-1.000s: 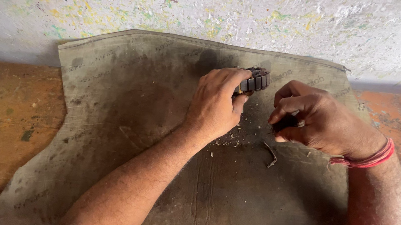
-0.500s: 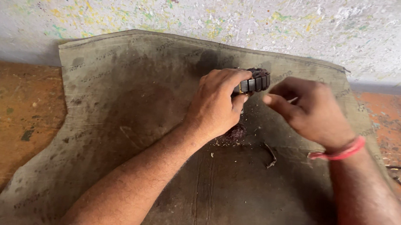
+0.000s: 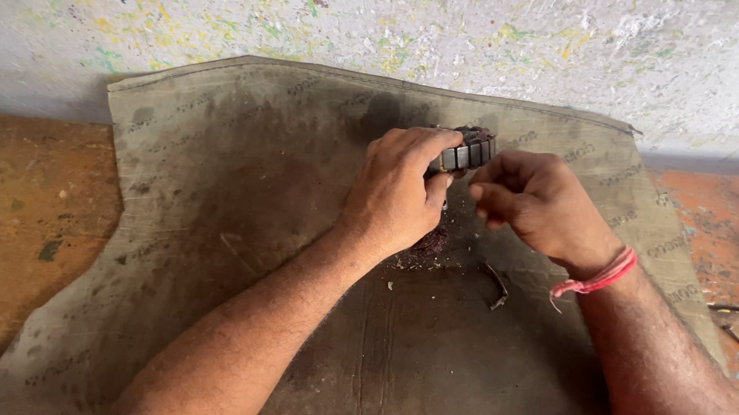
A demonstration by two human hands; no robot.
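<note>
- Left hand (image 3: 398, 197) clamped on a dark slotted core (image 3: 464, 149), held up at centre frame above the cloth (image 3: 233, 183).
- Right hand (image 3: 532, 203) pinched together just beside the core; what it holds I cannot tell.
- Reddish wire scraps (image 3: 429, 242) and a bent strip (image 3: 499, 287) lie on the cloth: stripping judged partly done, core not yet bare.

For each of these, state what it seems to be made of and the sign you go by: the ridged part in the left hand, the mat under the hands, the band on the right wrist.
Ridged part: probably metal; dark, dull, with grey segments along its side.
Mat: coarse woven cloth, likely canvas or sacking; olive-brown, creased, darkly stained.
Wrist band: red thread or cord, seemingly; thin strands with a loose end.
</note>
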